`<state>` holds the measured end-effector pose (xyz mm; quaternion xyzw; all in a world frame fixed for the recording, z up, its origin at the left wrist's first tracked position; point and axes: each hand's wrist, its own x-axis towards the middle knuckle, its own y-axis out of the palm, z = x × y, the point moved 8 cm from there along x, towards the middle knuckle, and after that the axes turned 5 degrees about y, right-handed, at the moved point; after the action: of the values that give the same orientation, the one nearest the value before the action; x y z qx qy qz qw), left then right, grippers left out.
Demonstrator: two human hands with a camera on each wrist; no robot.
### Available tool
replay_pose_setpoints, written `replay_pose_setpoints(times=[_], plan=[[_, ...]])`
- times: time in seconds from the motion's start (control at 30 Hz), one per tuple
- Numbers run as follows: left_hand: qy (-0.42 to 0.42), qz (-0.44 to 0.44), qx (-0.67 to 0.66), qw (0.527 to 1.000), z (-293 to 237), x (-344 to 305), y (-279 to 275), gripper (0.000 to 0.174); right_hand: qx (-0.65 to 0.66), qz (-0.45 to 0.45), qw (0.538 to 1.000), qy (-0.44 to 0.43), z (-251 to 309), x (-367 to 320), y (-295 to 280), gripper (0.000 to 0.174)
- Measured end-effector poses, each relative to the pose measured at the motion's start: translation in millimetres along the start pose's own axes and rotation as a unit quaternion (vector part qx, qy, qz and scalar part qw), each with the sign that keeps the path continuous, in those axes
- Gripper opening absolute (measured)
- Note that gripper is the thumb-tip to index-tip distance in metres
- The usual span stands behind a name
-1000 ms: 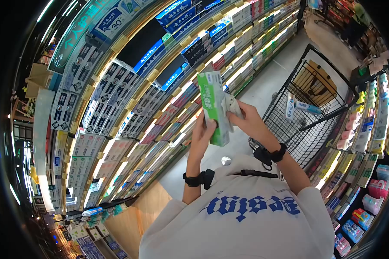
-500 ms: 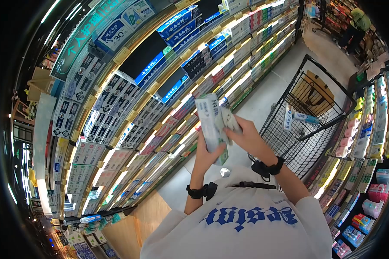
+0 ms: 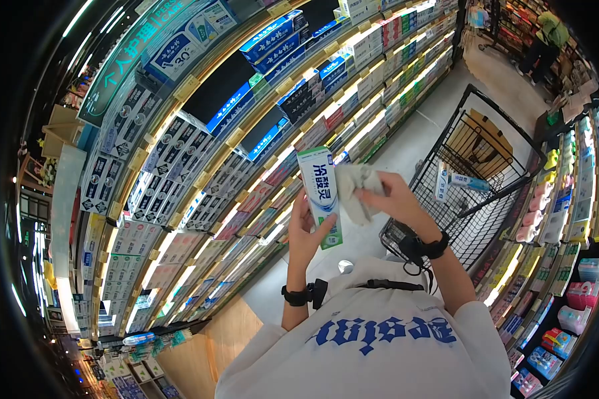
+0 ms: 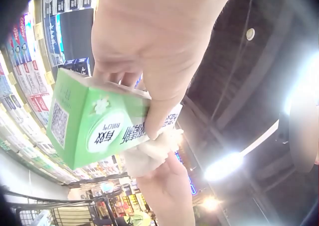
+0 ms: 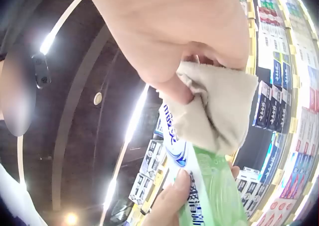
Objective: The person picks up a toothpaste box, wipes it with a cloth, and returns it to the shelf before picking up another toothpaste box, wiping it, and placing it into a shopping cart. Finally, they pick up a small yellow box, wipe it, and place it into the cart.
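My left hand (image 3: 305, 233) grips the lower part of a white and green toothpaste box (image 3: 319, 183), thumb across its front. The box stands tilted in front of my chest, its blue lettering facing up at me. A beige cloth (image 3: 356, 189) is pinched in my right hand (image 3: 394, 199), beside the right edge of the box. In the left wrist view, the green end (image 4: 75, 119) of the box shows a QR code. From the right wrist, the bunched cloth (image 5: 219, 99) overlaps the upper part of the box (image 5: 214, 188).
Shelves of boxed toothpaste (image 3: 180, 149) line the left side. A black wire shopping cart (image 3: 452, 229) stands to the right, holding a cardboard box (image 3: 484, 130) and blue and white packs (image 3: 469, 181). Another person (image 3: 546, 46) is far down the aisle. More shelves (image 3: 546, 259) run along the right.
The toothpaste box has turned from its green side to its white lettered front. My right hand has shifted right and slightly down with the cloth.
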<state>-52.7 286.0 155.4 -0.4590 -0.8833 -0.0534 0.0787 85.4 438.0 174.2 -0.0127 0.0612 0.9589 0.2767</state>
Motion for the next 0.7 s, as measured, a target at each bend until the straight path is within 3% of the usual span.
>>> replay_pose_setpoints(times=[0.07,0.1,0.17,0.2,0.23,0.3,0.33,0.47,0.53,0.57,0.67,0.7], plan=[[0.007,0.002,0.038,0.999,-2.8,3.7,-3.1,0.084,0.026,-0.129,0.988,-0.077,8.7,-1.7,-30.7,0.031],[0.012,0.005,0.076,0.997,-5.0,3.4,-4.6,0.081,0.026,-0.129,0.988,-0.075,14.4,-2.1,-31.2,0.031],[0.026,0.025,0.153,0.988,-7.9,3.2,-2.0,0.078,-0.096,-0.235,0.952,-0.168,49.5,-15.8,-42.9,0.036],[0.042,0.045,0.228,0.972,-9.7,4.0,1.7,0.076,-0.189,-0.204,0.936,-0.214,55.0,-15.6,-33.2,0.042],[0.042,0.051,0.227,0.972,-7.9,4.4,3.3,0.076,-0.189,-0.21,0.935,-0.212,52.8,-16.2,-31.8,0.042],[0.044,0.07,0.289,0.954,-1.6,4.0,5.8,0.072,-0.316,-0.159,0.906,-0.233,53.4,-15.2,-9.3,0.047],[0.044,0.074,0.287,0.954,-0.3,3.4,4.1,0.072,-0.294,-0.132,0.925,-0.199,40.1,-12.1,-15.9,0.048],[0.057,0.122,0.358,0.924,3.3,0.7,-2.0,0.075,-0.323,-0.075,0.933,-0.139,19.2,-12.9,-20.3,0.047],[0.072,0.124,0.373,0.917,0.8,0.6,-3.7,0.075,-0.194,-0.071,0.973,-0.106,14.5,-10.0,-26.9,0.045],[0.071,0.128,0.367,0.918,1.2,0.6,-0.8,0.074,-0.195,-0.06,0.973,-0.107,13.6,-8.5,-23.8,0.045],[0.078,0.108,0.322,0.937,-6.3,0.2,6.3,0.074,-0.187,-0.165,0.96,-0.124,-1.2,-4.6,-33.1,0.039],[0.092,0.102,0.279,0.95,-12.9,-2.2,8.3,0.075,-0.185,-0.148,0.963,-0.127,-4.4,-3.3,-32.0,0.039]])
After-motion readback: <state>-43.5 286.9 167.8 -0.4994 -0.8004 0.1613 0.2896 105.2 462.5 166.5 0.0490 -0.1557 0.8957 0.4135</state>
